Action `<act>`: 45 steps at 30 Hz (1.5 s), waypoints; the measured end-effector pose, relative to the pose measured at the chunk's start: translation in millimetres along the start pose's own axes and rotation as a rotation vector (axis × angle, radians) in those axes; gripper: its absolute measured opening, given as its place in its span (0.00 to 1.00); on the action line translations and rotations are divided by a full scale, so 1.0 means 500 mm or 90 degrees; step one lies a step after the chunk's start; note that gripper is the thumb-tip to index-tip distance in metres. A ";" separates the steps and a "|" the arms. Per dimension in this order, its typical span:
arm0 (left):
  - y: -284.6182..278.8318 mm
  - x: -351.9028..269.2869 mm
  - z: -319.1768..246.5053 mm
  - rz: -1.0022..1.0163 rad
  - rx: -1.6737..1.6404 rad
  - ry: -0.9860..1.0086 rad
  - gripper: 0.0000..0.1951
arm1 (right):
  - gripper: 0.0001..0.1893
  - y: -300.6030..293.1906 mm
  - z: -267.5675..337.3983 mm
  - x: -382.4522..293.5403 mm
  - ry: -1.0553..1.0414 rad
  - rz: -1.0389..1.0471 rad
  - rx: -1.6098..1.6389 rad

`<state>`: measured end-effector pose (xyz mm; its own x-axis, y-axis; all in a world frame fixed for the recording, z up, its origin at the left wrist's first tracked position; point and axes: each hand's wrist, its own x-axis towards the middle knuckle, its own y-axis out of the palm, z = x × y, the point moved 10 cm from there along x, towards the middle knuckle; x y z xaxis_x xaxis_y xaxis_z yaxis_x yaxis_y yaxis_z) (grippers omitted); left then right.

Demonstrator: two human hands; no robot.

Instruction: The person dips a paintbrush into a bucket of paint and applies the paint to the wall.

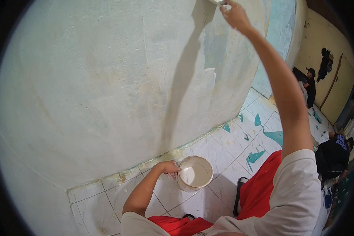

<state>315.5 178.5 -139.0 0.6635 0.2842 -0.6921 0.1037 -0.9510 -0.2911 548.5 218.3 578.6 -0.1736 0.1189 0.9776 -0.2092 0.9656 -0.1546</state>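
My left hand (pixel 171 169), smeared with white, grips the left side of a round whitish bucket (pixel 191 188). A pale coating material lies inside the bucket, which is above the tiled floor. High at the top of the view, my right hand (pixel 235 16) holds a flat hand tool (pixel 214 1) at the wall (pixel 112 88). The frame edge cuts off most of the tool, so its exact kind cannot be told. Below it the wall has a bare greenish patch (pixel 215 53) beside paler, coated areas. My right arm throws a long shadow on the wall.
Teal paint flakes (pixel 255 156) are scattered over the white floor tiles (pixel 200 147) on the right. One person in black (pixel 333 156) bends down at the far right. Another person (pixel 311 85) in a dark cap is farther back, near a yellowish door (pixel 339 88).
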 end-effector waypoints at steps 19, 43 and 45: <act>0.001 -0.021 0.038 -0.023 -0.024 -0.028 0.16 | 0.12 0.090 0.044 -0.505 0.243 0.565 0.117; 0.004 0.009 0.083 0.020 -0.057 -0.059 0.16 | 0.11 -0.011 -0.080 0.054 0.350 0.495 0.371; 0.003 0.015 0.094 0.022 -0.069 -0.059 0.16 | 0.12 0.000 -0.078 0.014 0.355 0.361 0.306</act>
<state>286.0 185.0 -175.6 0.5974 0.2560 -0.7600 0.1648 -0.9667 -0.1960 585.1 228.1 591.2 0.0902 0.7583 0.6457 -0.6326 0.5444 -0.5509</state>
